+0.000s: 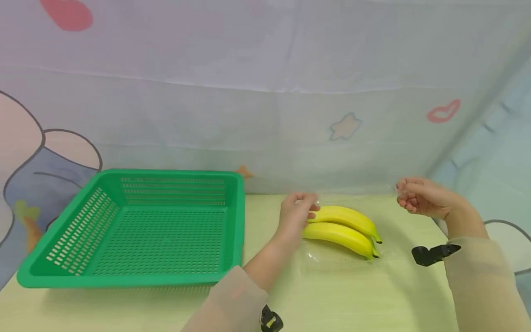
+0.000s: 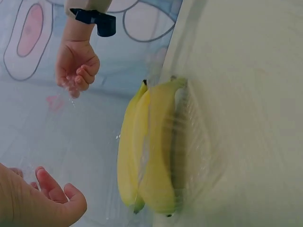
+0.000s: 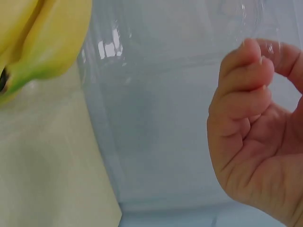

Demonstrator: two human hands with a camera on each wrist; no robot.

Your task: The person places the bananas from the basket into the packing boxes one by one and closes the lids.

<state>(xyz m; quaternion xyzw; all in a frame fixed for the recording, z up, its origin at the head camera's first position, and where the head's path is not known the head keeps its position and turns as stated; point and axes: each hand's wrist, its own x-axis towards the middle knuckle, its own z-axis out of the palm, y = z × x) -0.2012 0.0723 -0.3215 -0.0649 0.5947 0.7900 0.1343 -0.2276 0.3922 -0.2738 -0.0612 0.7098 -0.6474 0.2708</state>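
Observation:
Two bananas [image 1: 338, 234] show in the head view, lying side by side with their stems to the right. Around them is a clear, ribbed plastic tray [image 2: 201, 142], best seen in the left wrist view. A sheet of clear plastic film [image 3: 111, 49] stretches between the hands along the far side of the fruit. My left hand [image 1: 293, 214] pinches the film's left end, close over the bananas' left tips. Raised at the right, my right hand [image 1: 427, 198] pinches the other end between thumb and forefinger, its remaining fingers curled in.
A green plastic basket [image 1: 238, 230] with slotted sides stands on the left of the pale yellow-green table [image 1: 352, 299]. Behind rises a printed cloth [image 1: 265, 115], and another hangs at the right. Black wrist cameras sit on both sleeves.

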